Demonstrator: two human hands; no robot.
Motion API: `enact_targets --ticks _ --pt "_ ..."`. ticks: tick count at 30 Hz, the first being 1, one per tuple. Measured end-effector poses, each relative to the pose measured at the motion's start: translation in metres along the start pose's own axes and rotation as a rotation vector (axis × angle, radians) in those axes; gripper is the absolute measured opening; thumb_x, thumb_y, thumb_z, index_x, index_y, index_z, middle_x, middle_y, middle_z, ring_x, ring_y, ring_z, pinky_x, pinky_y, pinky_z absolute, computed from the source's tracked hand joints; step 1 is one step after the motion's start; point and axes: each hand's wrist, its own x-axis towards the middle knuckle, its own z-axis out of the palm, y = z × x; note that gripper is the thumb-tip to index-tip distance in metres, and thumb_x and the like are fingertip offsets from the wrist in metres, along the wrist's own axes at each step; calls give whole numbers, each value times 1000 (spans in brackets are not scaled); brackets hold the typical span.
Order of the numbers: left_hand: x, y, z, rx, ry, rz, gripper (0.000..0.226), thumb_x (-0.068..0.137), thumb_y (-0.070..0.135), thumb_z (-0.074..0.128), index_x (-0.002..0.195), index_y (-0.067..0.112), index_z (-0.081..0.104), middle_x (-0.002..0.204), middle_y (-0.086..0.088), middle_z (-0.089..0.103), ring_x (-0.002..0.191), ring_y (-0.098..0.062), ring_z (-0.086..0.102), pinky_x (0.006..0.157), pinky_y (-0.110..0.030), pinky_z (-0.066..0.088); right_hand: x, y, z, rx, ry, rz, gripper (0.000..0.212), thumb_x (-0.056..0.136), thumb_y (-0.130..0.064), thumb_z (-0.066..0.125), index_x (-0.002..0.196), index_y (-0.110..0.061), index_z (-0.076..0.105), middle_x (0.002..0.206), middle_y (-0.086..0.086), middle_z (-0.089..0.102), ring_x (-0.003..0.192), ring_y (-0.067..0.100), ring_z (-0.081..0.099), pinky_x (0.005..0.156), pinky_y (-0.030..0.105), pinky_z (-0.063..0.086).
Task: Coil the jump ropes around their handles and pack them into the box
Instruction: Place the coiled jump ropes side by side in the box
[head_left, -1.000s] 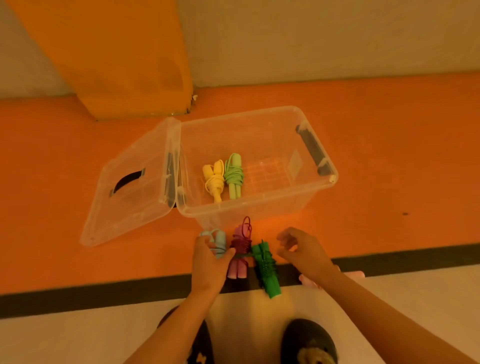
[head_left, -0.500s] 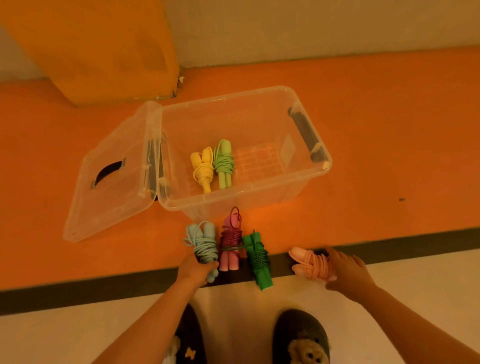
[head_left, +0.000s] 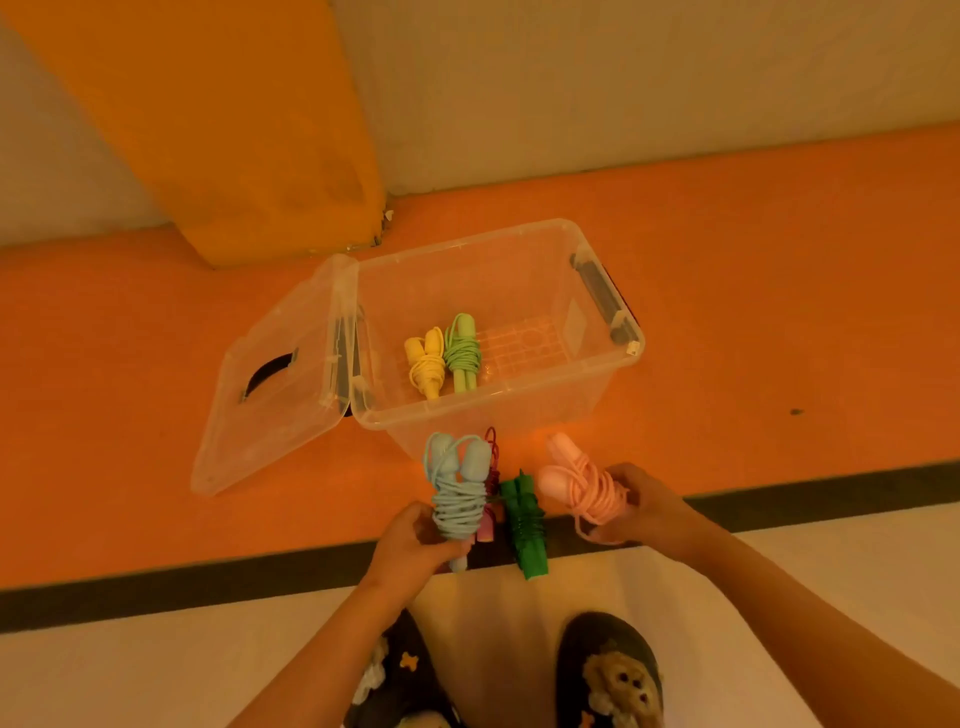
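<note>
The head view looks down on a clear plastic box (head_left: 498, 411) standing open on an orange floor (head_left: 779, 338), its lid (head_left: 270, 415) swung out flat on the box's left side. Inside the box, near its left wall, 2 coiled jump ropes lie side by side and touching: a yellow jump rope (head_left: 426, 366) and, to its right, a light green jump rope (head_left: 462, 356). Just in front of the box's near wall, the left hand (head_left: 415, 540) curls its fingers round the lower end of a light blue jump rope (head_left: 457, 493), handles pointing toward the box. The right hand (head_left: 649, 509) grips a peach-pink jump rope (head_left: 587, 488), tilted toward the box. Between these 2 bundles, a dark green jump rope (head_left: 527, 525) lies on the floor, and a magenta jump rope (head_left: 492, 457) shows only partly behind the blue one. Nearer the person than the box, 2 dark slippers (head_left: 608, 670) are seen.
</note>
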Motion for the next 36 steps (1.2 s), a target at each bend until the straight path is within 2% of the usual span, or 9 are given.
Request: enact_targets --ticks 4,7,13,17,20,24,28,32,36 --pt "-16 57 -5 -71 22 243 30 72 -7 77 85 11 57 90 -7 69 81 -11 64 74 -26 52 -13 -64 1 75 121 -200 58 68 -3 81 116 -17 52 111 0 60 99 14 58 71 12 48" --pt "-15 107 -16 -122 59 391 31 74 -7 75 90 12 56 98 -9 68 87 -15 64 76 -30 55 -6 -110 -6 133 216 -298 55 71 -10 81 117 -17 51 109 -8 59 95 1 55 68 10 44" --pt "53 167 -13 -309 109 293 31 81 3 73 103 2 52 96 -16 61 87 -26 66 69 -34 60 62 -164 -8 117 286 -226 34 72 -22 82 92 1 66 76 11 69 67 21 62 60 31 48" --pt "110 166 -3 -248 82 212 24 83 -3 69 98 -1 51 87 -13 59 69 -18 60 47 -22 55 118 -166 -9 47 293 -104 25 72 -21 81 76 0 68 61 10 64 56 20 58 61 36 50" --pt "144 153 5 -124 43 139 28 79 2 75 98 -3 56 91 -18 62 68 -25 63 54 -33 58 156 -158 -17 21 281 -8 18 70 -18 82 76 -8 69 61 9 63 52 19 56 59 35 49" --pt "186 142 16 -88 -1 35 26 78 -2 74 71 10 53 73 -13 61 71 -30 62 77 -56 54 194 -144 -28 -103 299 121 35 64 -27 83 84 -3 69 59 9 63 38 10 51 44 23 38" --pt "222 143 29 -10 -60 -2 21 77 2 76 69 13 60 68 -12 67 74 -36 67 78 -57 55 224 -144 -29 -259 270 216 36 73 -32 79 87 -2 65 76 13 63 69 23 59 62 31 45" --pt "246 139 46 17 -130 -33 24 83 1 69 66 12 57 47 2 62 45 -15 61 57 -32 56 237 -162 -28 -597 129 359 35 95 -40 51 92 -7 64 100 13 63 115 24 57 91 28 39" --pt "267 132 62 106 -152 40 14 86 2 62 76 10 60 49 4 63 43 -11 57 62 -34 54 271 -146 -24 -739 87 363 31 99 -34 44 111 -8 58 100 8 69 100 24 65 83 26 48"
